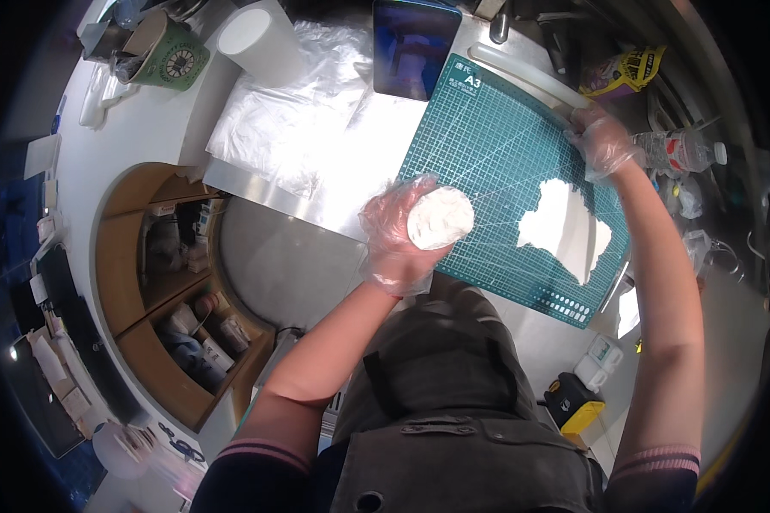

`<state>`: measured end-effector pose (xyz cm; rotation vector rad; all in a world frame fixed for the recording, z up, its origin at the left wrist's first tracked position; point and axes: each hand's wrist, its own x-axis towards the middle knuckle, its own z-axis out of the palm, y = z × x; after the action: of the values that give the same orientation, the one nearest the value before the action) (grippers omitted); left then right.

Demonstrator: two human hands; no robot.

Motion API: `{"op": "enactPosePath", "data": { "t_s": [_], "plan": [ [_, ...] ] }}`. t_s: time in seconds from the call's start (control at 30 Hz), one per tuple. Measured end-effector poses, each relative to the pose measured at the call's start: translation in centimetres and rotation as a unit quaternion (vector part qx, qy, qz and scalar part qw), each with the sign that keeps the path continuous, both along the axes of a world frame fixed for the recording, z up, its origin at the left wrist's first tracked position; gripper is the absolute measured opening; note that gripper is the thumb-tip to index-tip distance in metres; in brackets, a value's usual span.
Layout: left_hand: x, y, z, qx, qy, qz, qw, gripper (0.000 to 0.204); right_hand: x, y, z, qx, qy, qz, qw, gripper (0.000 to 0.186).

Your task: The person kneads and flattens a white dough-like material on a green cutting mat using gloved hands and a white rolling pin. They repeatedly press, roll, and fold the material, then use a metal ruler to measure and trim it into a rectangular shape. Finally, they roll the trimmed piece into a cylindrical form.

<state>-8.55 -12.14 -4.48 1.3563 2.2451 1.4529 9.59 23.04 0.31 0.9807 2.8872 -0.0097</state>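
Note:
My left hand (398, 235), in a clear plastic glove, grips a round, flattened white lump (443, 214) over the left part of a green gridded cutting mat (488, 145). My right hand (606, 144), also gloved, has its fingers closed on the right end of a long pale translucent rod (522, 72) along the mat's upper right edge. An irregular, flat white piece of material (556, 227) lies on the right part of the mat, below my right hand.
Plastic sheeting (274, 111), a white cylinder (257, 47), a green cup (167, 56) and a dark tablet (415, 47) stand or lie left and behind. A water bottle (676, 152) and yellow pouch (624, 70) are right. Wooden shelves (128, 248) sit lower left.

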Motion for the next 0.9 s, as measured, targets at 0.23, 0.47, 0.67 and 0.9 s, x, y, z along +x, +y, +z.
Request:
{"op": "enactPosePath", "data": {
  "t_s": [0.23,0.47,0.67,0.9],
  "plan": [
    [0.6,0.4,0.3,-0.031,-0.008,0.038,0.999,0.084,2.0,-7.6,3.0,-0.436,0.31,-0.264,0.803,0.012],
    [1.4,0.8,-0.6,-0.066,-0.081,0.1,0.989,0.081,6.8,-16.6,6.4,-0.647,0.386,-0.396,0.526,0.02],
    [2.0,0.2,0.4,-0.147,-0.067,0.155,0.975,0.075,9.9,-21.3,5.1,-0.673,0.369,-0.394,0.505,0.023],
    [2.8,-1.3,1.3,-0.183,-0.086,0.143,0.969,0.063,12.5,-24.8,1.6,-0.649,0.345,-0.321,0.597,0.014]
  ]
}}
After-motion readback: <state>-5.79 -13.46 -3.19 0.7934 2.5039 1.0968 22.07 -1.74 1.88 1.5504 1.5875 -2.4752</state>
